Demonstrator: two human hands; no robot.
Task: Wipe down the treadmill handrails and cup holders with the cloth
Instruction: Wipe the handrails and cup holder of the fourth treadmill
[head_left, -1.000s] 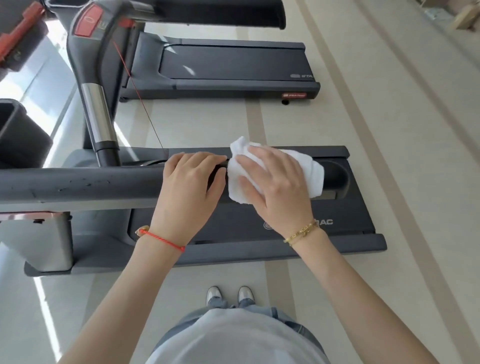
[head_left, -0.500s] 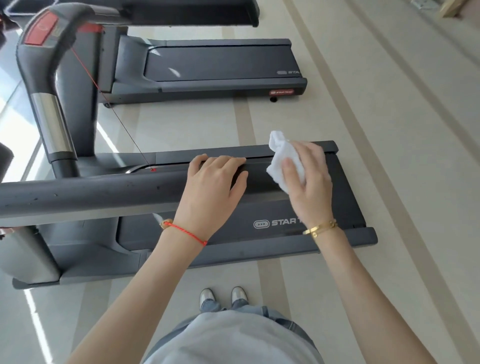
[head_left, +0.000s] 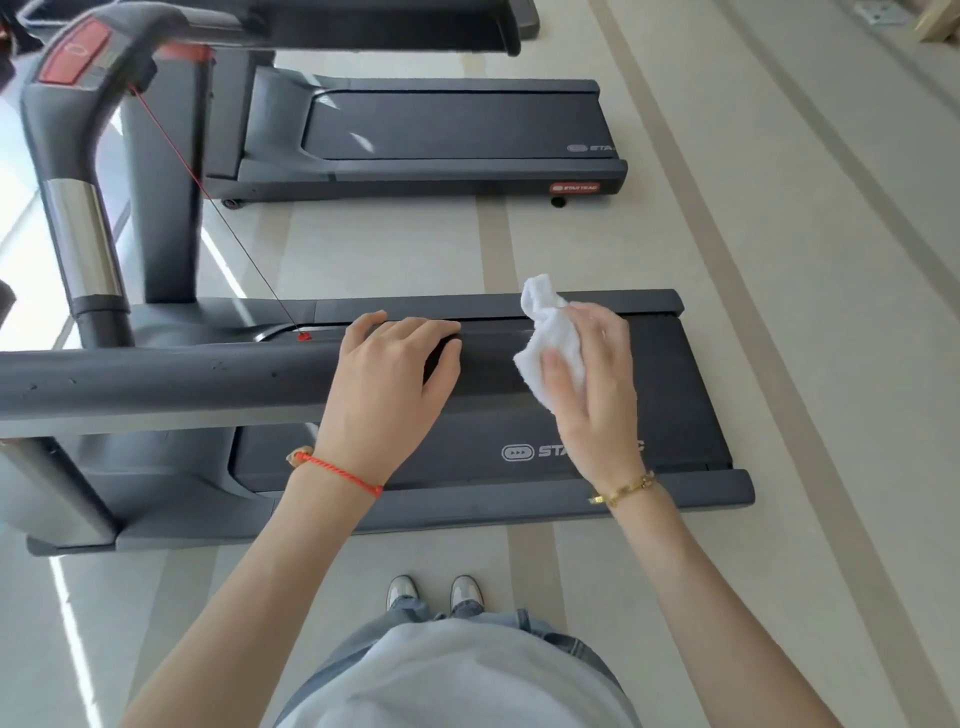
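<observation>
A dark grey handrail (head_left: 182, 379) of the near treadmill runs from the left edge to mid-frame. My left hand (head_left: 387, 395) grips its free end, fingers curled over the top and thumb at the end face. The bunched white cloth (head_left: 550, 343) is in my right hand (head_left: 597, 395), which holds it just past the rail's end, over the treadmill belt (head_left: 675, 405) and apart from the rail. No cup holder shows in this view.
A chrome-banded upright (head_left: 83, 234) rises at the left to a console with a red panel (head_left: 75, 52). A red safety cord (head_left: 218, 208) slants down to a clip (head_left: 304, 336). A second treadmill (head_left: 441, 124) lies beyond. My shoes stand on the pale floor (head_left: 779, 260).
A second ago my right hand pressed the cloth over the rail's end. It has since come off to the right with the cloth bunched in it. My left hand stays on the rail.
</observation>
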